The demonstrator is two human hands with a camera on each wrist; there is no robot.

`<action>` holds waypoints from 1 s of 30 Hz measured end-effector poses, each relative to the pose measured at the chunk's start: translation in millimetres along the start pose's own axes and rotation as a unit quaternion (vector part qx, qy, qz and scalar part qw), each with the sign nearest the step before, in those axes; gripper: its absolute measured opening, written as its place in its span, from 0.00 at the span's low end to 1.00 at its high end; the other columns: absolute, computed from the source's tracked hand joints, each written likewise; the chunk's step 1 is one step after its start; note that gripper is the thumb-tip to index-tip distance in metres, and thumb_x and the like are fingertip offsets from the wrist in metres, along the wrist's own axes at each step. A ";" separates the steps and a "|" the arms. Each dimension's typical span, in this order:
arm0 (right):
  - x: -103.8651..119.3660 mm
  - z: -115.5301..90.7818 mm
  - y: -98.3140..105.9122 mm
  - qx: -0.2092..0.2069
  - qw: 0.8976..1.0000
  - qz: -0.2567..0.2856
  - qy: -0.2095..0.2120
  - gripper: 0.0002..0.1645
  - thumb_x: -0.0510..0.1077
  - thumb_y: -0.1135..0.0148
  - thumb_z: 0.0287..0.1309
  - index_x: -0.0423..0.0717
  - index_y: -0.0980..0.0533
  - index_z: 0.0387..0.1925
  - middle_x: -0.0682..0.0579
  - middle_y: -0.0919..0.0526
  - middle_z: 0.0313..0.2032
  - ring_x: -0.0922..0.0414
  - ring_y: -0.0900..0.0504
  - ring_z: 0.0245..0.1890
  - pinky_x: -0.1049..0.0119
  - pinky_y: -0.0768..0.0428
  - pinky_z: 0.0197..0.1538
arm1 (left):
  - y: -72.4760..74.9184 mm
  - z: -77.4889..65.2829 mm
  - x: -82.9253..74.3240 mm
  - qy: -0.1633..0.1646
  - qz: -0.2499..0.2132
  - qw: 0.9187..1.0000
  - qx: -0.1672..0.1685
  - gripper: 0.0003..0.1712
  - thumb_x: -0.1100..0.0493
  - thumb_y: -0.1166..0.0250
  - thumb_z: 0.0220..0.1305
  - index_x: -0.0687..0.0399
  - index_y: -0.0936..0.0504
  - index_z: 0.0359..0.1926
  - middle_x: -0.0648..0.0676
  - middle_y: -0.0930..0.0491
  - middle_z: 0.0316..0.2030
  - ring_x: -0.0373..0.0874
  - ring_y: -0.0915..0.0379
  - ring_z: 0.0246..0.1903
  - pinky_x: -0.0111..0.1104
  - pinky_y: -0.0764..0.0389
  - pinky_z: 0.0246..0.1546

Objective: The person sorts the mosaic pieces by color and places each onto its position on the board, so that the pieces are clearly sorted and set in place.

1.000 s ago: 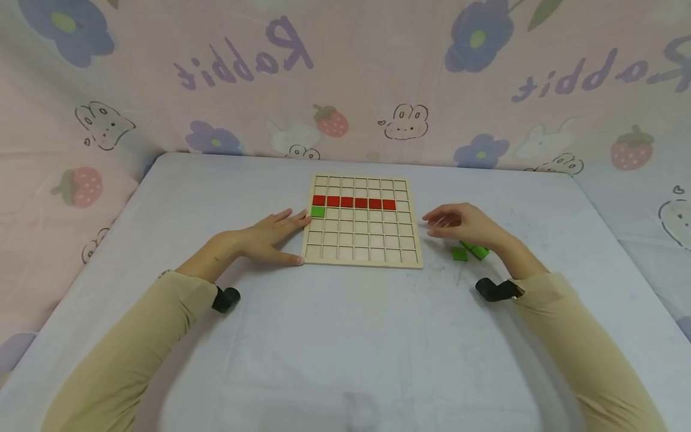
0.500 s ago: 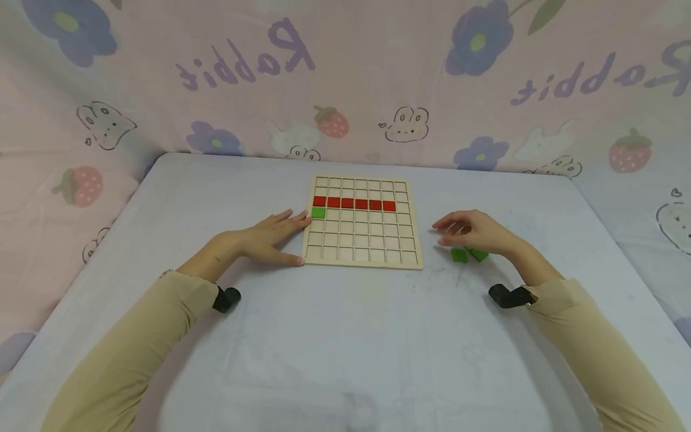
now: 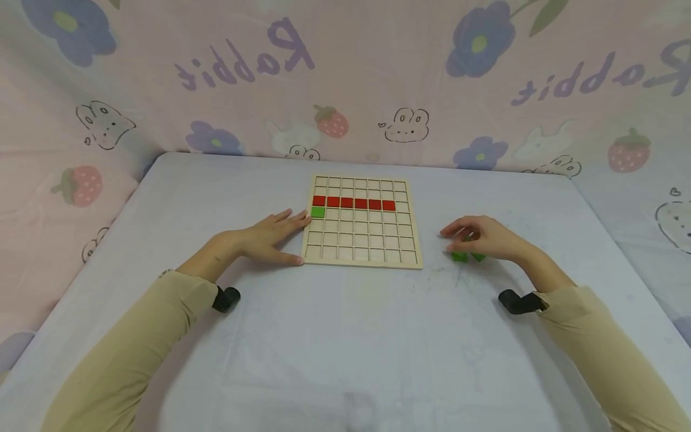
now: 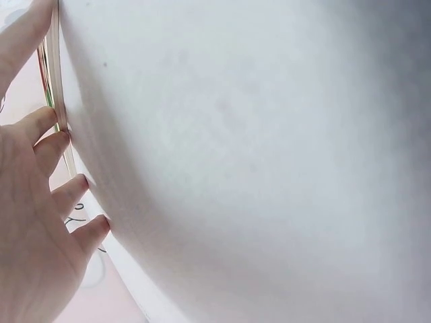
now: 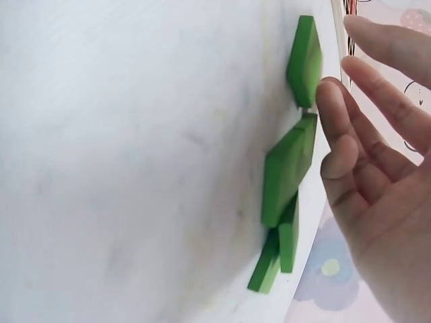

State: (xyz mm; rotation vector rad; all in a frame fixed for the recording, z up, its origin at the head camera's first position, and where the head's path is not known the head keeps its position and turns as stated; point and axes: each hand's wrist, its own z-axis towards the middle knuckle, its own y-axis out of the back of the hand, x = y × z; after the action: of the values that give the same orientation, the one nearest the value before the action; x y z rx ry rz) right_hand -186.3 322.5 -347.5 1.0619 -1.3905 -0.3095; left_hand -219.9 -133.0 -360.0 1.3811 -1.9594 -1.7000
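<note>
A square wooden grid board (image 3: 363, 264) lies flat in the head view. One of its rows carries several red tiles (image 3: 361, 203), with a single green tile (image 3: 318, 212) in the leftmost cell of the row below. Spread fingers of my left hand (image 3: 270, 238) touch the board's left edge, seen as a thin strip of board (image 4: 56, 74) in the left wrist view. To the right of the board, my right hand (image 3: 483, 235) hovers over loose green tiles (image 5: 289, 168), fingers loosely bent and holding nothing. From the head camera, the hand partly hides these tiles (image 3: 459, 257).
A white-covered table (image 3: 345, 348) bears everything. Behind it hangs a pink printed cloth (image 3: 367, 72) with rabbits, flowers and strawberries. Black wrist mounts (image 3: 520, 302) stick out from the sleeves.
My right hand has drawn away from the board, moving right and toward me, and now covers more of the loose green tiles. My left hand stays where it was.
</note>
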 end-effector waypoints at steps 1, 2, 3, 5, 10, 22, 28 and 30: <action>-0.5 -0.8 0.3 0.000 1.000 -0.003 0.001 0.21 0.45 0.31 0.55 0.43 0.21 0.51 0.46 0.16 0.46 0.62 0.20 0.35 0.70 0.22 0.38 | 0.0 -0.1 0.1 0.000 0.000 1.000 0.000 0.53 0.41 0.37 0.61 0.53 0.57 0.76 0.56 0.63 0.76 0.59 0.75 0.74 0.55 0.66 0.72; -1.0 -1.4 0.5 -0.001 1.000 -0.006 0.002 0.21 0.45 0.31 0.55 0.43 0.21 0.50 0.46 0.16 0.45 0.62 0.21 0.34 0.70 0.22 0.37 | 0.1 -0.1 0.2 0.000 0.001 1.000 -0.001 0.53 0.41 0.37 0.62 0.53 0.57 0.76 0.56 0.63 0.76 0.59 0.75 0.74 0.55 0.66 0.72; -1.5 -2.2 0.8 0.000 1.000 -0.009 0.004 0.21 0.45 0.31 0.55 0.43 0.21 0.50 0.47 0.16 0.44 0.62 0.21 0.34 0.70 0.23 0.38 | 0.2 -0.2 0.1 0.000 0.001 1.000 -0.001 0.53 0.41 0.37 0.62 0.53 0.57 0.76 0.56 0.63 0.76 0.59 0.75 0.74 0.55 0.66 0.72; -2.9 -3.7 1.1 0.000 1.000 -0.017 0.009 0.21 0.45 0.31 0.55 0.43 0.21 0.50 0.48 0.15 0.43 0.63 0.21 0.34 0.71 0.23 0.38 | 0.3 -0.3 0.0 0.000 0.001 1.000 -0.001 0.53 0.41 0.37 0.62 0.53 0.57 0.76 0.56 0.63 0.76 0.59 0.75 0.74 0.55 0.66 0.72; -6.4 -9.4 2.0 0.000 1.000 -0.025 0.014 0.21 0.45 0.29 0.53 0.43 0.20 0.49 0.48 0.16 0.45 0.63 0.22 0.35 0.71 0.24 0.38 | 0.5 0.1 0.0 0.000 -0.001 1.000 0.002 0.53 0.40 0.37 0.62 0.53 0.57 0.76 0.56 0.64 0.76 0.59 0.76 0.75 0.55 0.66 0.72; -8.3 -17.3 -1.5 -0.004 0.999 -0.044 0.018 0.23 0.42 0.26 0.48 0.41 0.22 0.47 0.48 0.19 0.45 0.59 0.26 0.38 0.70 0.25 0.39 | 0.6 0.2 0.9 -0.003 -0.006 1.000 0.002 0.53 0.40 0.38 0.62 0.52 0.57 0.76 0.56 0.64 0.76 0.59 0.76 0.74 0.55 0.66 0.72; -6.3 -18.7 -2.5 -0.004 0.999 -0.041 0.032 0.21 0.41 0.28 0.50 0.41 0.22 0.46 0.47 0.19 0.44 0.58 0.26 0.38 0.70 0.26 0.37 | 0.8 0.1 -0.5 0.000 -0.006 1.000 0.001 0.53 0.40 0.37 0.61 0.52 0.57 0.76 0.56 0.64 0.76 0.59 0.76 0.75 0.56 0.66 0.72; -6.4 -18.9 -2.6 -0.004 0.999 -0.039 0.033 0.20 0.40 0.28 0.51 0.41 0.22 0.46 0.49 0.19 0.42 0.58 0.26 0.38 0.71 0.26 0.37 | 0.7 0.2 -0.4 0.000 -0.006 1.000 0.001 0.53 0.40 0.37 0.61 0.52 0.57 0.76 0.55 0.64 0.76 0.59 0.76 0.75 0.56 0.66 0.72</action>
State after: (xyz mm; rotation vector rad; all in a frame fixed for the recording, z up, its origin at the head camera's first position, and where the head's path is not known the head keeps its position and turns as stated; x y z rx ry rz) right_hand -169.9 333.7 -350.4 1.1109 -1.2911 -0.3339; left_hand -220.2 -132.7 -359.3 1.3963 -1.9580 -1.7020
